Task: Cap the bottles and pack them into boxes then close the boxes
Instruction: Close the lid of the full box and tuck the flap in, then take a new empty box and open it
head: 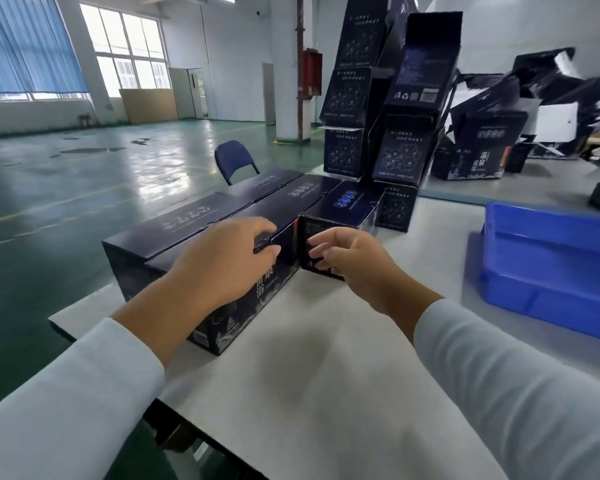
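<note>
Several long dark printed boxes lie side by side on the white table (326, 358). My left hand (222, 261) rests on the near end of the closest box (257, 299), its fingertips curled over the top edge. My right hand (350, 261) hovers just in front of the end face of a neighbouring box (340, 216), fingers loosely curled and holding nothing. No bottles or caps are visible.
A blue plastic bin (551, 268) stands at the right of the table. Behind the lying boxes rise tall stacks of upright dark boxes (395, 116). More opened boxes (482, 147) clutter the far right. A blue chair (234, 161) stands beyond the table's far edge.
</note>
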